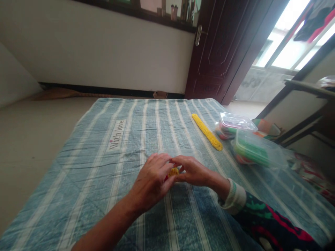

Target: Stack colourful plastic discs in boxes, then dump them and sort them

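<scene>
Near the middle of a striped blue-and-white cloth [99, 209], a small yellow piece [173, 172] shows in the gap between the two hands. It is a deep golden yellow with an uneven, bumpy look, and a bit of red [165, 178] shows at its eight o'clock edge. Fingers cover most of it, so its full shape is hidden.

The left hand [155, 174] comes from seven o'clock, its thumb and fingers drawn narrow around the yellow piece. The right hand [193, 170] comes from four o'clock, thumb and fingers curled close to the piece; I cannot tell whether they pinch it. Just past the fingertips, at twelve o'clock, a see-through plastic edge [188, 152] lies on the cloth; whether box or lid is unclear.

From the hands, a long yellow strip [206, 132] with rounded ends and a pebbled face lies between one and two o'clock. A clear box [237, 122] with colored contents sits at two o'clock, and another clear container [251, 151], green and orange inside, nearer three.
</scene>
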`<state>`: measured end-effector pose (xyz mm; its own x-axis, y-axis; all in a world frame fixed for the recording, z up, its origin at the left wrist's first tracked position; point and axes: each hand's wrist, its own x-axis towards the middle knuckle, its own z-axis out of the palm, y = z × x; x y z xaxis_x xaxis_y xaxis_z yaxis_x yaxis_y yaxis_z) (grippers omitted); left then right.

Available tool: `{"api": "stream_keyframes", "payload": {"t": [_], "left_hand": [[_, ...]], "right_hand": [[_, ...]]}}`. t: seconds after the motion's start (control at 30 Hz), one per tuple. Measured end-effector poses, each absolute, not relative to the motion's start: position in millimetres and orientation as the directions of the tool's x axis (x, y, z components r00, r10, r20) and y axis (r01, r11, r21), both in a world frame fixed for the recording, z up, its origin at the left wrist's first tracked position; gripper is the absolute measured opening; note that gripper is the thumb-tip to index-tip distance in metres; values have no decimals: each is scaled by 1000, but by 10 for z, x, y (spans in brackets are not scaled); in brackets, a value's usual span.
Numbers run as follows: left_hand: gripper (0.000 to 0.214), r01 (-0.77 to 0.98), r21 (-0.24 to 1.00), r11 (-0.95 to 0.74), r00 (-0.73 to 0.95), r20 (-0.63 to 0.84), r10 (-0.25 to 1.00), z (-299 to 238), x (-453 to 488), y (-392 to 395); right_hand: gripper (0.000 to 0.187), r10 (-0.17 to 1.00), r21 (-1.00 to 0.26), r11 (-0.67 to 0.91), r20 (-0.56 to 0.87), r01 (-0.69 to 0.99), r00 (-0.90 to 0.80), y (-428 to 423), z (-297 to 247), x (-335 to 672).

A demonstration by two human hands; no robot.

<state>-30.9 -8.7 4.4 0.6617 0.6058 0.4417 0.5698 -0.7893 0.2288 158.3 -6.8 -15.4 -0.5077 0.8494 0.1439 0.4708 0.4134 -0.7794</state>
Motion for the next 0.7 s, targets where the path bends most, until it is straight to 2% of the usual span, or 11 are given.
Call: {"api": "stream_keyframes", "payload": {"t": [0.07, 0.23, 0.37, 0.57, 0.7], "left_hand": [[18, 522, 242, -818, 700, 428, 572, 50, -284, -98], [35, 557, 188, -809, 702, 413, 580, 14, -285, -101], [37, 578, 132, -805, 718, 388, 578, -80, -273, -123], [36, 612, 15, -791, 722, 399, 566, -217, -201, -153], [29, 575, -67, -816, 751, 440, 493, -327, -200, -121]], "right_hand": [[24, 853, -768, 408, 128, 494, -506, -63, -122, 1583], [30, 878, -766, 363, 91, 530, -469, -28, -116, 1581], [27, 888, -797, 325, 72, 509, -455, 23, -161, 1584], [38, 891, -858, 253, 27, 446, -454, 60, -188, 1573], [47, 893, -858, 249, 24, 449, -449, 66, -203, 1561]]}}
